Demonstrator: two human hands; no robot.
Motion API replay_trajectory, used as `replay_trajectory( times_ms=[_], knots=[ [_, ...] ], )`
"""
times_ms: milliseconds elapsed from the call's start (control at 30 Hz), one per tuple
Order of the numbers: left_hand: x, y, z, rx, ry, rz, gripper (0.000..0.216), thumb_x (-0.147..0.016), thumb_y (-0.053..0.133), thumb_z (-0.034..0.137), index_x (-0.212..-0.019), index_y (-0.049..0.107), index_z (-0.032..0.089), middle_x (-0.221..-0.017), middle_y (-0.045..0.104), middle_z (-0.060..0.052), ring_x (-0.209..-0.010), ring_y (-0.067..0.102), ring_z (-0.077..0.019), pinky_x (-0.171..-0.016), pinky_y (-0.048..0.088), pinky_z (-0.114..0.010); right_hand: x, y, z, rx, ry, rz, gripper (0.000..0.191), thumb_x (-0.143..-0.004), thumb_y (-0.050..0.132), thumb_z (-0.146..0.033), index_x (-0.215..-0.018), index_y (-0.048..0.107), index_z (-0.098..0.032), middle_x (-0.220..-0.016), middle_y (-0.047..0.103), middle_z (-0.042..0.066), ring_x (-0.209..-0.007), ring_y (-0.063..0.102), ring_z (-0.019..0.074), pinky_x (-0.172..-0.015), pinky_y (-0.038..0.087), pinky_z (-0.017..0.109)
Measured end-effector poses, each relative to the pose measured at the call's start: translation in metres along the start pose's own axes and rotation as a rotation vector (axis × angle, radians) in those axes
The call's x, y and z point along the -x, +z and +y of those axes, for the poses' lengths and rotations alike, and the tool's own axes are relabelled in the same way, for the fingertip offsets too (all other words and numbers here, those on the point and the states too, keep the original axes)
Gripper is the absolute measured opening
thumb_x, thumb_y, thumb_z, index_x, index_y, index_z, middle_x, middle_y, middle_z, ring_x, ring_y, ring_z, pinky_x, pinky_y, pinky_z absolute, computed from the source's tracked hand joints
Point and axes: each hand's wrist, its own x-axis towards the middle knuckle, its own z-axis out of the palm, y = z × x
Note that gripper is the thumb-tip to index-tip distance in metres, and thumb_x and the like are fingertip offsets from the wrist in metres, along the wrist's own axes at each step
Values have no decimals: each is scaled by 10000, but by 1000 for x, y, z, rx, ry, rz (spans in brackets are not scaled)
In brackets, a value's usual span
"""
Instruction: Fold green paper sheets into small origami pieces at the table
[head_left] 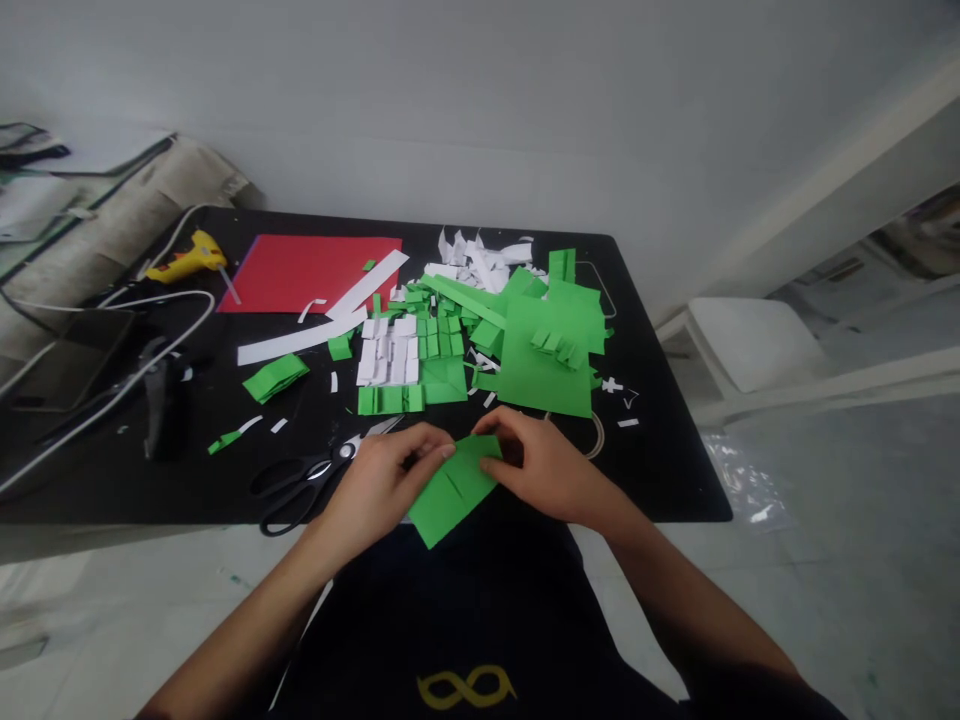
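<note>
Between my two hands is a green piece of paper [456,490], tilted, with a short slit or crease near its middle. My left hand [394,465] pinches its upper left edge between thumb and fingers. On the opposite side, my right hand [536,460] grips the upper right corner the same way. Black-handled scissors [300,480] lie beside my left hand, their blades partly hidden behind it. Just beyond my hands are a block of folded white paper pieces [388,350], folded green pieces [441,338] and a large green sheet [525,375].
A red sheet [285,275] and a yellow glue gun [191,258] lie at the back left. White paper scraps [480,262] are heaped at the back. White strips [300,340] cross the black table [660,450]. A dark-handled tool [157,400] and a white cable [142,375] lie left; a white stool [754,345] stands right.
</note>
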Motion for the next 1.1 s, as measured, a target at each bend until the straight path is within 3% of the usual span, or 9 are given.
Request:
replay_trajectory(
  times_ms=[133, 333, 667, 800, 900, 1000, 1100],
  knots=[
    [1, 3, 0, 125, -51, 148, 193, -1004, 650, 364, -962, 740, 198, -782, 724, 5, -689, 654, -127, -605, 475, -210, -2, 10, -1, -222, -36, 200, 200, -884, 693, -170, -1071, 644, -220, -991, 768, 42, -924, 750, 200, -812, 593, 342],
    [-1, 7, 3, 325, -82, 138, 157, -948, 685, 318, -883, 696, 175, -674, 638, 34, -588, 558, -93, -551, 440, -184, -4, 22, -2, -306, -88, 392, 185, -869, 686, -192, -1049, 655, -218, -1036, 744, 60, -994, 733, 207, -882, 600, 355],
    [-4, 9, 9, 434, -77, 79, 126, -936, 709, 312, -945, 699, 187, -641, 623, 49, -568, 540, -94, -557, 436, -203, -3, 26, -2, -376, -115, 355, 173, -869, 707, -207, -1025, 639, -237, -1037, 742, 43, -991, 736, 196, -892, 608, 344],
    [-4, 12, 8, 340, -42, 152, 155, -947, 714, 332, -891, 703, 188, -635, 650, 43, -548, 551, -97, -524, 424, -206, -1, 27, -3, -335, -136, 369, 93, -905, 703, -219, -986, 662, -238, -960, 741, 33, -887, 731, 192, -797, 606, 327],
    [-1, 12, 10, 190, 51, 271, 96, -947, 722, 280, -907, 721, 193, -621, 676, 55, -518, 563, -86, -508, 427, -191, 3, 27, -5, -186, -269, 503, 85, -941, 680, -187, -1000, 693, -246, -1001, 732, 52, -935, 721, 215, -844, 605, 368],
    [4, 11, 12, 92, 152, 343, 44, -949, 706, 187, -975, 738, 203, -742, 776, 39, -598, 683, -91, -562, 499, -171, 9, 27, -8, 21, -429, 688, 151, -939, 683, -137, -1028, 718, -254, -1045, 693, 74, -1018, 701, 240, -916, 595, 414],
    [8, 11, 13, 36, 219, 357, 102, -956, 688, 146, -1020, 738, 206, -878, 829, 10, -694, 759, -108, -628, 556, -170, 13, 25, -12, 89, -493, 685, 200, -950, 667, -112, -1062, 726, -266, -997, 704, 65, -960, 713, 233, -859, 612, 405]
  ],
)
